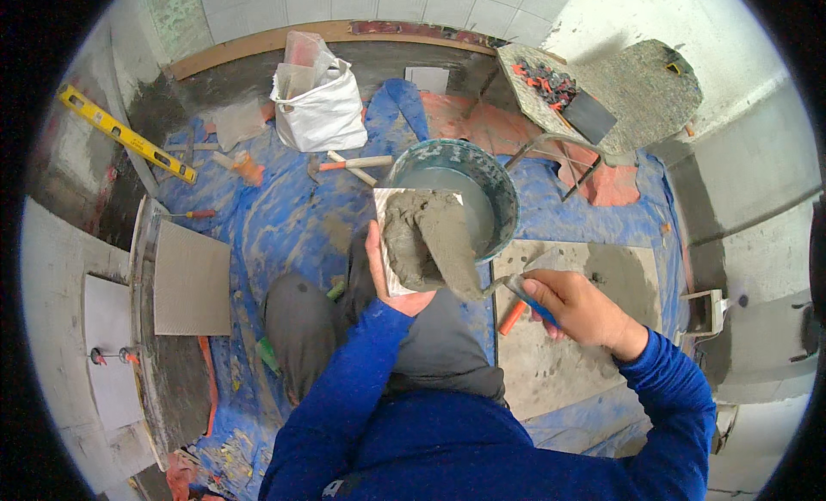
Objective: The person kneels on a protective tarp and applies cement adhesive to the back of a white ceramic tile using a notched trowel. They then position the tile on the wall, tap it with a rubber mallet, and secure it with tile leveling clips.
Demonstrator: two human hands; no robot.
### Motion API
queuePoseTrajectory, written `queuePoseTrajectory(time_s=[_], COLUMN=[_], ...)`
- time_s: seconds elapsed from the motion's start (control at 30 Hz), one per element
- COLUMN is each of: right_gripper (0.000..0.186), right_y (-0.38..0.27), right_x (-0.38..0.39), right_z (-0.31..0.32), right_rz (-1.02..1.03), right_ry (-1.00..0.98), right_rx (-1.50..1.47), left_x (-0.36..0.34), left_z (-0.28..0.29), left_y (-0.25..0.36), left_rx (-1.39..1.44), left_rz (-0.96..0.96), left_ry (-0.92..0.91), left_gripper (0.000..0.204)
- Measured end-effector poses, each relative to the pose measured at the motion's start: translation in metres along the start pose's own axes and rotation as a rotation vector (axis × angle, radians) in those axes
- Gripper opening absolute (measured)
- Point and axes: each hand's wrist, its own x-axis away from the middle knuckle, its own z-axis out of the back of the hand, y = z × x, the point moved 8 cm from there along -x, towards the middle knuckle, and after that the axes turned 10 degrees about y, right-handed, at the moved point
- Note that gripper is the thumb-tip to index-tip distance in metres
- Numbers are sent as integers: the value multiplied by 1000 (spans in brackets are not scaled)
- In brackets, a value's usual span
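Observation:
My left hand [408, 304] is closed round the edge of a small pale tile [391, 286], held up in front of my knees. Grey mortar [404, 230] lies thick over most of its face. My right hand [589, 310] grips the blue handle of a trowel [453, 247]. The mortar-coated blade slants across the tile and rests in the mortar. Just beyond the tile stands a dark bucket [511, 195] with murky grey water, partly hidden by the tile and trowel.
A large grey slab [559, 372] lies at the right, an orange handle [512, 318] on it. Farther off are a hammer [353, 163], a white sack [323, 114] and a chair [637, 114] with red and black clips. A yellow spirit level [129, 135] leans at left.

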Motion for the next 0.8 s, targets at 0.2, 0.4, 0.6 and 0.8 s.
queuePoseTrajectory(time_s=[0.2, 0.4, 0.6, 0.8], right_gripper=[29, 39, 26, 37], right_y=[-22, -31, -49, -73], right_x=[0, 7, -1, 32], right_z=[24, 51, 40, 55], right_rz=[390, 458, 479, 754], right_ry=[359, 550, 474, 781], right_rx=[744, 894, 998, 897], left_x=[-6, 2, -5, 3], left_z=[7, -2, 14, 19], left_y=[-3, -7, -8, 0], left_rx=[-98, 133, 150, 182], left_rz=[56, 38, 129, 216], left_ry=[-53, -113, 34, -30], left_gripper=[81, 61, 63, 77])
